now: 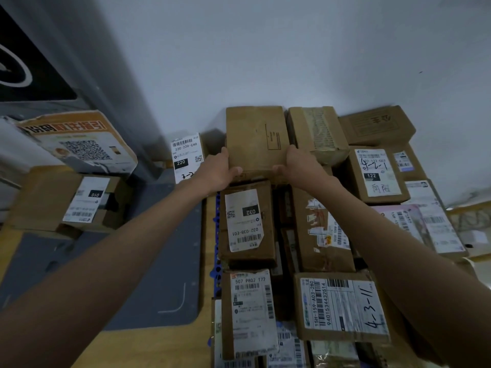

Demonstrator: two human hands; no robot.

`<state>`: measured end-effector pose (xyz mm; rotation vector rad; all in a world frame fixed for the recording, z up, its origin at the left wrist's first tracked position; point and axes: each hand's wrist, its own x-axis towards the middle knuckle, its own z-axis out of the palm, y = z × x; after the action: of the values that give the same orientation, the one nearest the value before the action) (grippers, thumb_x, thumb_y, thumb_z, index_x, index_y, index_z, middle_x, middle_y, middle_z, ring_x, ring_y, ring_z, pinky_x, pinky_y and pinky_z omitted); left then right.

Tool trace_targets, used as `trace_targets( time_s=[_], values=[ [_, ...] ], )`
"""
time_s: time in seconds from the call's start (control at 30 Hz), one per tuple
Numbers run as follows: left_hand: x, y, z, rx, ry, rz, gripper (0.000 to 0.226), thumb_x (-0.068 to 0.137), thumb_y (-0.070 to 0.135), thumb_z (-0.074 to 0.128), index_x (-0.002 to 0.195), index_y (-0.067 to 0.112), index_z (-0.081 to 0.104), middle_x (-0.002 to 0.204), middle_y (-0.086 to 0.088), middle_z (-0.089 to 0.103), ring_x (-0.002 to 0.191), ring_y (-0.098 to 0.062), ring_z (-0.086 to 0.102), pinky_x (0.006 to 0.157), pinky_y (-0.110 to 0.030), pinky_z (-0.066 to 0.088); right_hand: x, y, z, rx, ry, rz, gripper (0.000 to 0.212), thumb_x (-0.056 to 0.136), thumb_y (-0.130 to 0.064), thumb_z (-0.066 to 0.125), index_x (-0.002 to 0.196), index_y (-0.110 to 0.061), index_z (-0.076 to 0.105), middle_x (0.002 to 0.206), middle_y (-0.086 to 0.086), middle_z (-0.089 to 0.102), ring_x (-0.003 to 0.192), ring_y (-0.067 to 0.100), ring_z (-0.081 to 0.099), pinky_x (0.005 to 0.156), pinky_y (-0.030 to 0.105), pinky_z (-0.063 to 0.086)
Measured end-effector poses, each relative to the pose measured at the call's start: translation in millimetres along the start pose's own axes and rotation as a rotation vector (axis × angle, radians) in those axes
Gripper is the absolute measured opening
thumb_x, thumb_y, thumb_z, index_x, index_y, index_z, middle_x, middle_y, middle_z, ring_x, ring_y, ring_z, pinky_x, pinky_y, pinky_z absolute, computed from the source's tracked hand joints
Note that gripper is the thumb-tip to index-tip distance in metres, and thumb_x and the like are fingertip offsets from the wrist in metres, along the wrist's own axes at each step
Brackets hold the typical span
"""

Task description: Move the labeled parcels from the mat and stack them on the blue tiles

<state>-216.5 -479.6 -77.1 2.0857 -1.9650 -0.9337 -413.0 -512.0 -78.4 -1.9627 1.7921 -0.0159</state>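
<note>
A plain brown cardboard parcel [256,139] sits at the far end of the stack, against the white wall. My left hand [218,170] grips its near left corner and my right hand [295,167] grips its near right corner, thumbs on the front edge. Below it lie several labeled parcels, among them one marked 032 [247,221] and one marked 4-3-11 [342,306]. The blue tiles [216,272] show only as a thin strip at the stack's left edge. The grey mat [159,261] lies to the left.
Parcel 220 [187,158] stands on edge by the wall beside the mat. Parcel 010 [77,203] and an orange QR-code box [77,142] sit at far left. Parcel 122 [377,173] and more boxes fill the right side. Yellow floor [148,349] borders the mat.
</note>
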Motion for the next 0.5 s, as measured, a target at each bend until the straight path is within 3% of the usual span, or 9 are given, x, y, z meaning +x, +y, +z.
trace_targets(
  time_s=[0.1,0.23,0.4,0.5],
  values=[
    [-0.4,7.8,0.4,0.04,-0.012,-0.035,0.052,0.1,0.034,0.05,0.138,0.002,0.036,0.125,-0.018,0.057,0.11,-0.033,0.057,0.087,-0.038,0.049,5.2,-4.0,2.0,-0.078,-0.012,0.003,0.06,0.098,-0.031,0.055,0.14,0.007,0.035,0.136,0.021,0.048,0.114,0.033,0.055,0.084,0.038,0.046],
    [-0.2,16.6,-0.4,0.093,-0.015,-0.099,0.06,0.1,0.033,0.048,0.144,-0.002,0.028,0.134,-0.023,0.05,0.118,-0.037,0.053,0.095,-0.042,0.047,10.4,-8.9,2.2,-0.176,-0.07,0.021,0.058,0.101,-0.027,0.049,0.143,0.009,0.032,0.157,0.027,0.02,0.121,0.037,0.051,0.088,0.04,0.046],
    [-3.4,21.5,6.8,0.103,0.007,-0.142,0.064,0.101,0.032,0.047,0.149,-0.001,0.019,0.137,-0.022,0.048,0.121,-0.038,0.051,0.097,-0.044,0.046,11.2,-8.1,8.7,-0.11,-0.074,0.088,0.076,0.1,-0.026,0.049,0.149,0.013,0.005,0.151,0.028,0.029,0.126,0.038,0.047,0.097,0.043,0.044],
    [-1.4,23.0,5.9,0.108,0.01,-0.161,0.062,0.101,0.031,0.048,0.146,-0.004,0.023,0.136,-0.023,0.049,0.12,-0.038,0.051,0.095,-0.042,0.045,12.8,-13.3,7.2,-0.126,-0.114,0.09,0.069,0.101,-0.022,0.047,0.148,0.014,0.01,0.156,0.031,0.016,0.127,0.039,0.046,0.098,0.044,0.044]
  ],
)
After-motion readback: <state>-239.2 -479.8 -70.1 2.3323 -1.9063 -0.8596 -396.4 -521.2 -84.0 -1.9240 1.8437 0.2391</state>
